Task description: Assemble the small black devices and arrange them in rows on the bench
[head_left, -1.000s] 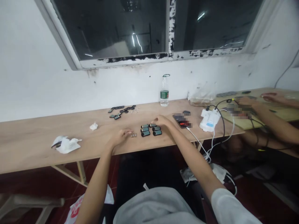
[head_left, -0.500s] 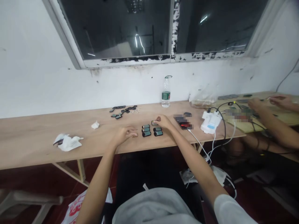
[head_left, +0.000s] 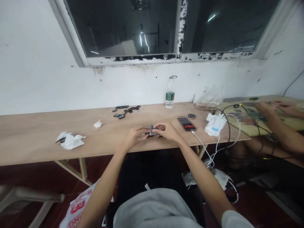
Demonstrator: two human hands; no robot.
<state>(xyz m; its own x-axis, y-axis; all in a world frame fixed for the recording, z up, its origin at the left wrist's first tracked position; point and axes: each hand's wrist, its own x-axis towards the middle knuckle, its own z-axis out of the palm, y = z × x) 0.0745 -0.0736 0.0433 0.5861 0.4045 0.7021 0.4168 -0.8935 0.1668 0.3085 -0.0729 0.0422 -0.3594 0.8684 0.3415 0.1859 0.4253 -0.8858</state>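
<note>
Near the table edge (head_left: 152,147), hands (head_left: 137,135) (head_left: 165,129) on devices (head_left: 154,133) (bare wood (head_left: 108,137) leftward).

Makeshift workroom: long wooden bench (head_left: 35,136), small dark parts (head_left: 121,116), peeling window frame (head_left: 181,31), co-worker (head_left: 282,128) alongside.

Behind the right hand (head_left: 168,131) stands the bottle (head_left: 169,96); rightward lies the phone (head_left: 186,124).
</note>
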